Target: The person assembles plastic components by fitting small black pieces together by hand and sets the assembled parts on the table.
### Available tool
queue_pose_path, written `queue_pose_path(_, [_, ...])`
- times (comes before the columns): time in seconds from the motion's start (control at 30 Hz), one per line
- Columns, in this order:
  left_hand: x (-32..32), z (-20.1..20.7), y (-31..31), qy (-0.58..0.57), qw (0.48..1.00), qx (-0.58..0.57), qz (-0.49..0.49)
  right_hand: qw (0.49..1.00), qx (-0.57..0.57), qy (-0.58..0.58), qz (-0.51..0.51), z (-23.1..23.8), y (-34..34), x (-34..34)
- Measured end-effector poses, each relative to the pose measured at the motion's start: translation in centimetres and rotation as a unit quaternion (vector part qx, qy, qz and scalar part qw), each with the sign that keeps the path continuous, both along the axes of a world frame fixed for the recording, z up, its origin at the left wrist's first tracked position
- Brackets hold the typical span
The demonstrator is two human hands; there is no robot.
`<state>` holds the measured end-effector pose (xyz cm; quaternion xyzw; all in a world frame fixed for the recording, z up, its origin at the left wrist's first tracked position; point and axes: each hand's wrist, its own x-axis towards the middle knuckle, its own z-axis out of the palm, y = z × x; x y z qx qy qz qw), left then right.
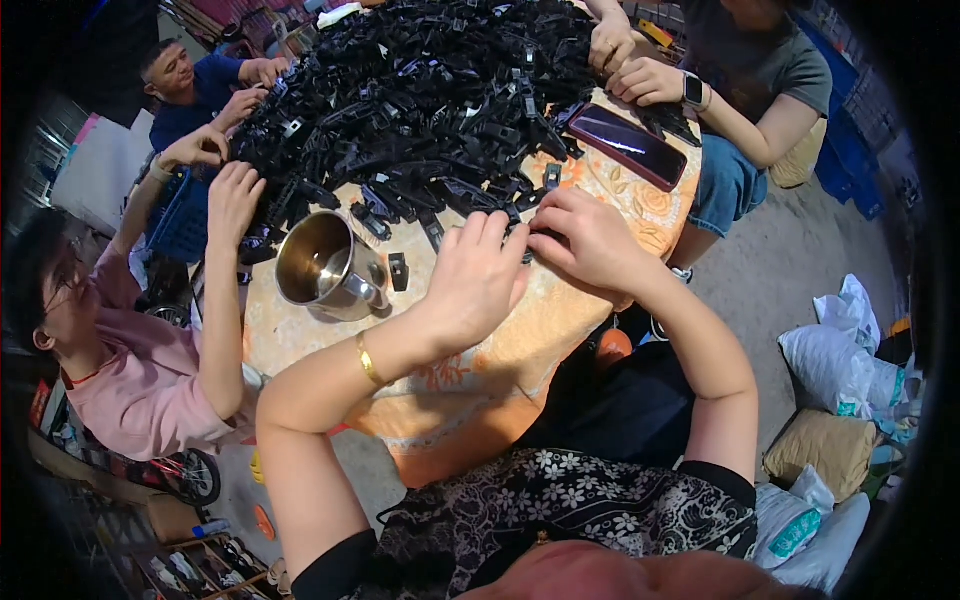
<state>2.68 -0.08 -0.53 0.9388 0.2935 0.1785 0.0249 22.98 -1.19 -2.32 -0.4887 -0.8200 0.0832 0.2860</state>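
Note:
My left hand [478, 278] and my right hand [588, 240] meet at the near edge of a big heap of black plastic parts [440, 95]. Fingers on both hands are bent and closed around one small black plastic part [527, 257], mostly hidden between the fingertips. Just beyond my right fingers lies a loose black part with a pale metal-looking piece [552, 175]. To the left of my left hand, another small black part [399, 271] lies apart from the heap. A shiny metal mug [330, 268] stands upright beside it.
A patterned orange tablecloth [430, 440] covers the round table. On the right lies a phone in a dark red case [628, 147]. Co-workers' hands handle parts at the left [235, 195], far left [262, 75] and far right [645, 80]. White sacks [840, 360] rest on the right floor.

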Motion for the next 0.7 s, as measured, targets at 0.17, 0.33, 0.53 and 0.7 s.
queue_pose_path(0.17, [1.1, -0.9, 1.0, -0.029, 0.999, 0.026, 0.022, 1.0, -0.025, -0.009, -0.004, 0.9, -0.2, 1.4])
queue_pose_path(0.33, [-0.1, -1.2, 0.5, -0.083, 0.995, -0.046, -0.032, 0.931, -0.194, 0.302, -0.07, 0.4, -0.5, 2.0])
queue_pose_path(0.53, [-1.1, 0.0, -0.2, -0.141, 0.969, -0.172, -0.106, 0.992, -0.118, 0.036, 0.005, 2.0, -1.6, 3.8])
queue_pose_path(0.7, [-1.3, -0.4, 0.0, -0.111, 0.985, -0.121, -0.044, 0.998, -0.057, 0.041, 0.001, 2.3, -2.9, 2.8])
